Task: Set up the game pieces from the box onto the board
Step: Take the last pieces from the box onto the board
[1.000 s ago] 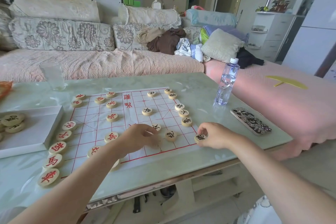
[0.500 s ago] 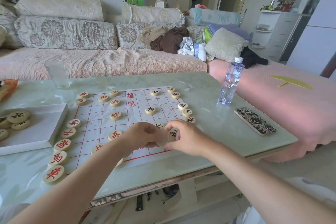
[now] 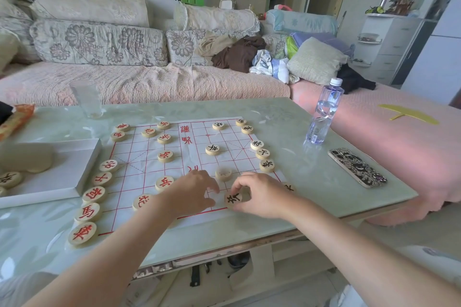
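Floral sofa (image 3: 99, 42), seemingly glass-topped table (image 3: 287, 117)

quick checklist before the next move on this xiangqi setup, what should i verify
1. Grip on piece: right hand fingers pinch a black-character piece at the paper board's near edge. ok
2. Piece face up: its character is readable. ok
3. Piece centred on a line crossing: fingers hide the grid beneath. cannot tell
4. Left hand free: it hovers over the board, nothing visibly held. ok
5. Neighbouring blank-looking piece: no character readable, maybe face down or blurred. cannot tell
6. Setup complete: pieces remain in the white box, such as the one at its left. not ok
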The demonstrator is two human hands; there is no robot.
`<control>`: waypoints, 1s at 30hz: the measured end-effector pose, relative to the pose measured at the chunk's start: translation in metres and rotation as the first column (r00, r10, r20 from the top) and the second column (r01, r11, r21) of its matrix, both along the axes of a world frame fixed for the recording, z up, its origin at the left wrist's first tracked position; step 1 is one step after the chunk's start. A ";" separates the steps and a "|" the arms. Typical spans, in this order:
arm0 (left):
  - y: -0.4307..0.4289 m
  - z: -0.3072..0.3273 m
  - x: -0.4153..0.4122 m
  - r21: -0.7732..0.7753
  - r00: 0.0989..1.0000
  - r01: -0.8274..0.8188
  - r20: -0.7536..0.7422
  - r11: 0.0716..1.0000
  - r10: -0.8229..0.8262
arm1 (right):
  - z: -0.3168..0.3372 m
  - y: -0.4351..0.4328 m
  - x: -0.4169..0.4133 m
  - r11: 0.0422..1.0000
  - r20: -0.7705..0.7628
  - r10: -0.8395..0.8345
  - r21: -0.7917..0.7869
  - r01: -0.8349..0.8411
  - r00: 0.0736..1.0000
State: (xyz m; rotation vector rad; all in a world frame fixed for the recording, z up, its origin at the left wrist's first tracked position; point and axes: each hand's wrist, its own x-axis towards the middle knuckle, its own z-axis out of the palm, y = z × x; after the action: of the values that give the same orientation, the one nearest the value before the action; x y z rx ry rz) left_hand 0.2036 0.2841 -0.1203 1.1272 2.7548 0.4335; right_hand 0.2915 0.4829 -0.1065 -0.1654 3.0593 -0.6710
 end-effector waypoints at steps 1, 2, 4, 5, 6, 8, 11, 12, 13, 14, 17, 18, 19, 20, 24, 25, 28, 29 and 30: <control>0.000 -0.001 -0.001 0.002 1.000 0.006 0.002 1.000 -0.006 | -0.001 -0.001 0.000 1.000 0.017 0.005 0.016 -0.005 1.000; 0.000 -0.002 -0.002 0.004 1.000 0.010 0.006 1.000 -0.010 | -0.002 -0.001 0.000 1.000 0.036 0.003 0.029 -0.004 0.999; 0.001 -0.003 -0.003 0.006 1.000 0.017 0.004 1.000 -0.017 | -0.001 -0.002 -0.001 0.999 0.047 -0.010 0.042 0.008 0.999; 0.000 -0.004 -0.003 0.010 1.000 0.019 -0.004 1.000 -0.019 | 0.001 -0.003 -0.002 0.999 0.038 -0.020 0.046 0.018 0.999; -0.001 -0.004 -0.004 0.021 1.000 0.017 -0.013 1.000 -0.017 | 0.003 -0.005 -0.004 0.999 0.025 -0.027 0.047 0.025 0.999; -0.004 -0.004 -0.006 0.053 1.000 -0.007 -0.029 0.999 0.008 | 0.007 -0.011 -0.009 0.999 0.002 -0.018 0.037 0.018 1.000; -0.017 0.003 -0.012 0.116 0.997 -0.050 -0.052 0.992 0.056 | 0.013 -0.027 -0.021 1.000 -0.040 0.008 -0.010 -0.008 0.999; -0.023 0.006 -0.014 0.142 0.996 -0.061 -0.063 0.988 0.070 | 0.014 -0.034 -0.025 0.999 -0.056 0.010 -0.030 -0.012 0.998; -0.030 0.010 -0.016 0.163 0.993 -0.077 -0.075 0.984 0.090 | 0.017 -0.043 -0.029 0.999 -0.067 0.015 -0.047 -0.018 0.998; -0.038 0.014 -0.019 0.176 0.989 -0.095 -0.093 0.980 0.113 | 0.019 -0.053 -0.034 0.998 -0.079 0.023 -0.062 -0.028 0.997; -0.065 0.025 -0.028 0.185 0.971 -0.170 -0.139 0.968 0.197 | 0.023 -0.081 -0.048 0.988 -0.109 0.078 -0.122 -0.091 0.991; -0.078 0.028 -0.031 0.196 0.962 -0.200 -0.148 0.960 0.231 | 0.024 -0.093 -0.055 0.983 -0.117 0.106 -0.135 -0.122 0.987; -0.090 0.031 -0.035 0.207 0.952 -0.231 -0.152 0.951 0.264 | 0.026 -0.105 -0.061 0.979 -0.117 0.128 -0.142 -0.144 0.985; -0.103 0.032 -0.039 0.220 0.941 -0.265 -0.152 0.939 0.301 | 0.027 -0.117 -0.067 0.977 -0.111 0.145 -0.143 -0.160 0.983; -0.159 0.031 -0.053 0.225 0.892 -0.400 -0.130 0.889 0.434 | 0.029 -0.172 -0.094 0.966 -0.074 0.212 -0.134 -0.220 0.975; -0.175 0.030 -0.056 0.214 0.875 -0.434 -0.128 0.875 0.466 | 0.029 -0.187 -0.101 0.964 -0.066 0.232 -0.120 -0.239 0.970; -0.224 0.025 -0.065 0.197 0.811 -0.530 -0.167 0.825 0.561 | 0.028 -0.229 -0.122 0.956 -0.066 0.283 -0.057 -0.287 0.957; -0.240 0.024 -0.069 0.194 0.785 -0.564 -0.176 0.803 0.594 | 0.028 -0.243 -0.130 0.952 -0.070 0.298 -0.047 -0.301 0.952; -0.256 0.022 -0.072 0.189 0.758 -0.596 -0.189 0.780 0.625 | 0.028 -0.257 -0.137 0.949 -0.071 0.308 -0.042 -0.312 0.949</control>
State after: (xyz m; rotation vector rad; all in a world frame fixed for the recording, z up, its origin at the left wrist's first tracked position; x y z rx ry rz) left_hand 0.1314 0.0285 -0.0981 0.2485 3.3208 0.5596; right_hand 0.1542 0.2261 -0.0784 -0.6652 2.9732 -0.7362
